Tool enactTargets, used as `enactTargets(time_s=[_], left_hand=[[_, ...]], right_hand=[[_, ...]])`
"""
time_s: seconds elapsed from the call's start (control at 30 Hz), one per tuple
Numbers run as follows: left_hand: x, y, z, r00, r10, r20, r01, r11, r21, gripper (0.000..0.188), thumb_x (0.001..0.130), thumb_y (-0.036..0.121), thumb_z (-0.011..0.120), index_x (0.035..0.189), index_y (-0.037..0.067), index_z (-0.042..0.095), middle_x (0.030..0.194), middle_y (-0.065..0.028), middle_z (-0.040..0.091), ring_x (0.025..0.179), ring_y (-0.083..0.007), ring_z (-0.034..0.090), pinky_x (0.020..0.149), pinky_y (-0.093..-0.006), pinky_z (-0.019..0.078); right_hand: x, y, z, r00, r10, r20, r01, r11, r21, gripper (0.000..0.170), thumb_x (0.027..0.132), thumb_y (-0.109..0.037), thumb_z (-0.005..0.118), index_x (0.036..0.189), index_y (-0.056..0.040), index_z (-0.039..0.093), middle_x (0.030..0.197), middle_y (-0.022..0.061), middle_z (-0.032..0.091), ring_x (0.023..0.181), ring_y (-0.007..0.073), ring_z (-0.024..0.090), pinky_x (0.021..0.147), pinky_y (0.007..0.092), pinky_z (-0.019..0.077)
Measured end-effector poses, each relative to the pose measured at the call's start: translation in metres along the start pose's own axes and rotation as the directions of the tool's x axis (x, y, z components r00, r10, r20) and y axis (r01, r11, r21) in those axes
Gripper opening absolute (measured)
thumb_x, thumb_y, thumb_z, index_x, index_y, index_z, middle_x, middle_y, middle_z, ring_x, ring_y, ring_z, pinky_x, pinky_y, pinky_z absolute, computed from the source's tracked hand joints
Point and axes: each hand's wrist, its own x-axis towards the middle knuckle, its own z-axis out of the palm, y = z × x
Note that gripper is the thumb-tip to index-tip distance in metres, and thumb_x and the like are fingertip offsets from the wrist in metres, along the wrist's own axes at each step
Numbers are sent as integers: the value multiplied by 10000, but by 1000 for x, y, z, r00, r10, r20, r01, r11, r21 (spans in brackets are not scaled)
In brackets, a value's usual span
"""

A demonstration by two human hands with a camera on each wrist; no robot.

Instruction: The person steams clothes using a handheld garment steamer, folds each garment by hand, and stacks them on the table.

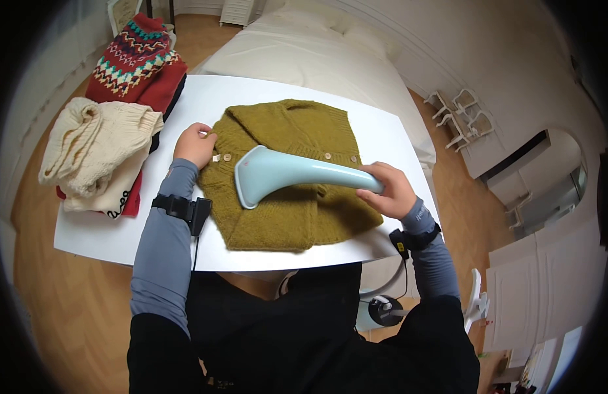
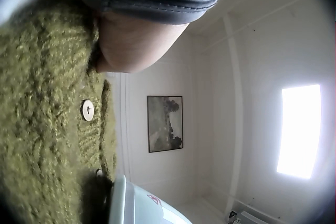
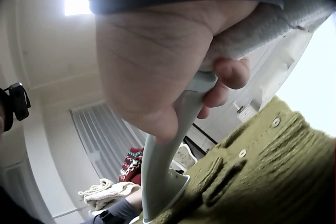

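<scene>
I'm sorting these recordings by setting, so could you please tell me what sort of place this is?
Probably a bedroom: a large white bed lies beyond the table, with a small drawer unit near it.

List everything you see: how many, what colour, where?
Table: one, white, centre
Cardigan: one, olive, on the table
Steamer: one, pale blue, over the cardigan
Knitwear: several, cream and red, table's left
Bed: one, white, beyond the table
Chairs: count unclear, white, right of the bed
Drawer unit: one, white, beside the bed
Mirror: one, greyish, right wall
Container: one, pale blue and black, below the table
Framed picture: one, grey, on a wall
Wrist cameras: two, black, one per wrist
Left hand: one, bare, holding the cardigan's edge
Right hand: one, bare, holding the steamer
</scene>
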Motion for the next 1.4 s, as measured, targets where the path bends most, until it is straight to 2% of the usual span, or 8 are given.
enactTargets(time_s=[0.1, 0.17, 0.4, 0.6, 0.97, 1.07, 1.13, 1.4], left_hand=[[0, 1, -2, 1000, -13, 18, 13, 1000, 4, 296, 872, 219, 726, 1086, 15, 704, 811, -64, 673, 722, -171, 635, 710, -331, 523], [1, 0, -4, 999, -29, 39, 29, 1000, 1, 318, 870, 262, 712, 1091, 34, 707, 903, -136, 710, 825, -278, 692, 796, -382, 542], [5, -9, -2, 999, 12, 35, -11, 1000, -8, 315, 866, 247, 725, 1089, 26, 710, 892, -121, 706, 809, -252, 686, 782, -367, 541], [9, -19, -1, 998, 61, 33, -59, 997, -56, 320, 882, 250, 737, 1094, 13, 706, 864, -90, 697, 784, -184, 659, 740, -323, 531], [16, -25, -12, 994, 40, 99, -32, 996, -80, 356, 932, 215, 727, 1201, -11, 670, 810, -9, 646, 717, -93, 577, 677, -255, 477], [15, -23, -11, 994, 43, 104, -33, 995, -94, 348, 943, 199, 721, 1214, -11, 657, 801, 5, 629, 712, -80, 557, 673, -243, 465], [16, -24, -11, 993, 51, 104, -41, 994, -98, 345, 945, 195, 719, 1214, -11, 654, 805, 2, 633, 714, -80, 561, 672, -244, 465], [17, -31, -6, 994, 61, 93, -48, 990, -134, 325, 951, 179, 711, 1205, -14, 648, 819, -6, 649, 721, -77, 571, 658, -246, 465]], right_hand=[[10, -6, 14, 993, -97, 66, 98, 995, -17, 402, 844, -207, 795, 1171, -4, 679, 963, 174, 672, 875, 336, 657, 796, 393, 537], [14, -19, 16, 992, -96, 88, 96, 995, 7, 404, 847, -216, 795, 1172, -6, 679, 965, 171, 669, 872, 335, 655, 790, 396, 536], [-6, -14, -9, 989, -125, 78, 124, 992, 24, 424, 829, -207, 816, 1183, -16, 681, 975, 151, 662, 866, 315, 650, 788, 384, 531], [-46, 9, -49, 999, -31, -41, 30, 999, -31, 395, 835, -195, 801, 1163, -2, 695, 961, 136, 673, 867, 265, 640, 804, 363, 503], [-141, 73, -79, 955, 291, -58, -294, 954, -58, 434, 835, -208, 806, 1209, -23, 684, 1000, 132, 672, 905, 266, 649, 846, 369, 516], [-164, 85, -82, 899, 438, -32, -439, 896, -62, 447, 822, -206, 812, 1197, -3, 679, 1027, 133, 674, 958, 246, 635, 881, 356, 507], [-176, 97, -77, 848, 517, -118, -517, 855, 33, 493, 815, -244, 822, 1209, 9, 669, 1026, 143, 682, 937, 238, 646, 877, 356, 520], [-154, 130, -60, 781, 574, -247, -610, 787, -98, 550, 860, -323, 771, 1261, 22, 622, 1089, 211, 688, 948, 288, 680, 882, 380, 536]])
